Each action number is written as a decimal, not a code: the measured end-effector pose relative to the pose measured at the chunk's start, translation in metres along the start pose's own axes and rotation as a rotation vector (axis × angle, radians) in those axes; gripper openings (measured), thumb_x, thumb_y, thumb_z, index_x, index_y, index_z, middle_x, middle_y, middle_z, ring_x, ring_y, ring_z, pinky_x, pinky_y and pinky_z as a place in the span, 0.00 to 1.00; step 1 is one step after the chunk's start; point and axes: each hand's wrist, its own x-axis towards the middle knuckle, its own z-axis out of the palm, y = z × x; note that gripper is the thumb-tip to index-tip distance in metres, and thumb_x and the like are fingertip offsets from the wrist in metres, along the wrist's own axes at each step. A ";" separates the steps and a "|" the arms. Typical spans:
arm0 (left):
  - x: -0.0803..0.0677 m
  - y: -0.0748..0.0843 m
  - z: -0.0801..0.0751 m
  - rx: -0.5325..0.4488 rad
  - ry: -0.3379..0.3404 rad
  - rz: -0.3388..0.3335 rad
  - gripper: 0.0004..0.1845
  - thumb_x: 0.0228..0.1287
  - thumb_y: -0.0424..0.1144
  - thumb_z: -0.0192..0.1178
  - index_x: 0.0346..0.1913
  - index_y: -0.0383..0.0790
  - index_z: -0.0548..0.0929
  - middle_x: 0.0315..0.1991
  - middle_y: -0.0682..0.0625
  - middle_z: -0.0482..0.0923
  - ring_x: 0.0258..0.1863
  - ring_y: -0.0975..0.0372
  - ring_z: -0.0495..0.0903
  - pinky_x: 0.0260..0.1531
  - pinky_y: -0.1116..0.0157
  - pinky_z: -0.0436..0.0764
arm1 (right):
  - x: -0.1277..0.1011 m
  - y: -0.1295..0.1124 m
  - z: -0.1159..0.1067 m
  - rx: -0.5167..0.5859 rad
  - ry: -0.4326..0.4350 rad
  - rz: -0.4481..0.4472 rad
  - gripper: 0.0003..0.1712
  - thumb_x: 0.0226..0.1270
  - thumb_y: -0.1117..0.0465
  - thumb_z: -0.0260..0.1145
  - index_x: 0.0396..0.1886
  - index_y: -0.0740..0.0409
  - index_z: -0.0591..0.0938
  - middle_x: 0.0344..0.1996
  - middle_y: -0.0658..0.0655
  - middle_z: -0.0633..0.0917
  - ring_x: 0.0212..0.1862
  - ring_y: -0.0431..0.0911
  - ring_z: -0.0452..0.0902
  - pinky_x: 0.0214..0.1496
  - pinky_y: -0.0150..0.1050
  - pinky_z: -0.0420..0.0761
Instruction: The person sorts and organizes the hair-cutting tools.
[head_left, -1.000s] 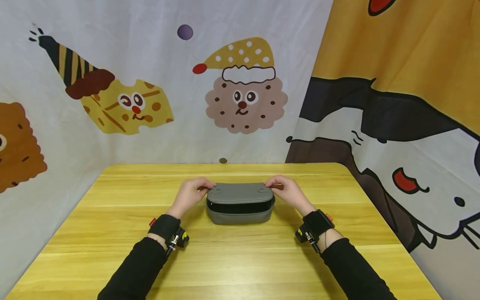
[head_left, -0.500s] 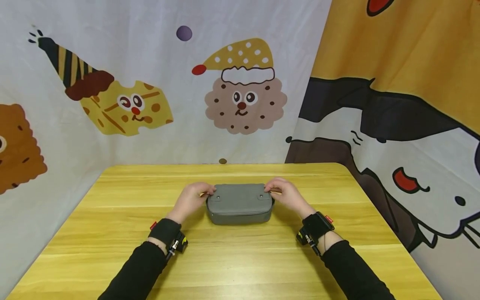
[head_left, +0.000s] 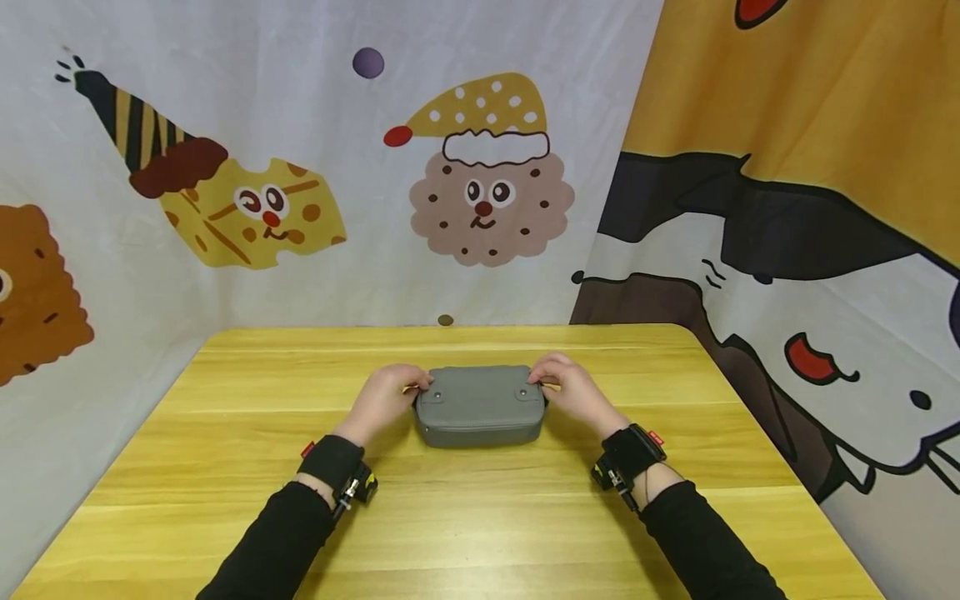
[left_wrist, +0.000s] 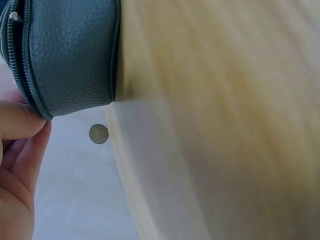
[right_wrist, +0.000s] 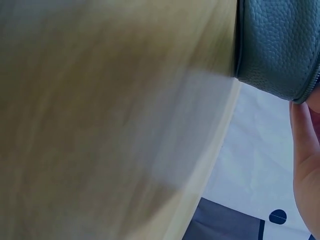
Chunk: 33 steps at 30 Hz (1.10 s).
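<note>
A grey leather-look zip case (head_left: 480, 404) sits on the wooden table, its lid lying down over the body. Two snap studs show near the lid's back corners. At the case's back left corner, my left hand (head_left: 382, 400) pinches the edge between thumb and fingers. My right hand (head_left: 573, 390) pinches the back right corner in the same way. In the left wrist view, the zip teeth (left_wrist: 31, 75) run parted along the side of the case, down to the fingertips (left_wrist: 25, 120). The right wrist view shows the pebbled end of the case (right_wrist: 280, 45) above my fingers.
The wooden table (head_left: 480, 525) spreads around the case on every side. Behind its far edge hangs a white curtain (head_left: 300, 83) with cartoon prints, and a yellow and black printed curtain (head_left: 810, 117) hangs at the right. Both wrists wear black camera straps (head_left: 330, 462).
The lid has come down toward me, and the dark opening at the front of the case has gone from sight. Both hands have lowered slightly with it, keeping their hold on the corners.
</note>
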 end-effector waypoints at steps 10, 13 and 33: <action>0.001 0.004 -0.004 -0.009 -0.043 -0.063 0.13 0.54 0.15 0.65 0.33 0.37 0.87 0.40 0.46 0.87 0.43 0.53 0.85 0.42 0.60 0.85 | 0.000 -0.004 -0.001 -0.043 -0.016 0.000 0.14 0.63 0.81 0.62 0.40 0.62 0.85 0.47 0.59 0.78 0.48 0.52 0.81 0.53 0.39 0.82; 0.001 0.005 -0.004 0.009 -0.048 -0.061 0.14 0.53 0.15 0.65 0.34 0.38 0.87 0.40 0.46 0.86 0.42 0.53 0.85 0.41 0.60 0.85 | 0.000 -0.005 -0.002 -0.046 -0.011 0.000 0.13 0.64 0.80 0.62 0.40 0.62 0.86 0.46 0.60 0.79 0.48 0.53 0.80 0.52 0.42 0.82; 0.023 0.044 -0.017 0.034 -0.211 -0.095 0.18 0.69 0.32 0.60 0.60 0.32 0.79 0.54 0.40 0.80 0.53 0.49 0.80 0.53 0.52 0.79 | -0.001 -0.009 -0.013 -0.072 0.024 0.031 0.09 0.69 0.73 0.62 0.46 0.64 0.84 0.45 0.59 0.83 0.47 0.53 0.80 0.51 0.46 0.82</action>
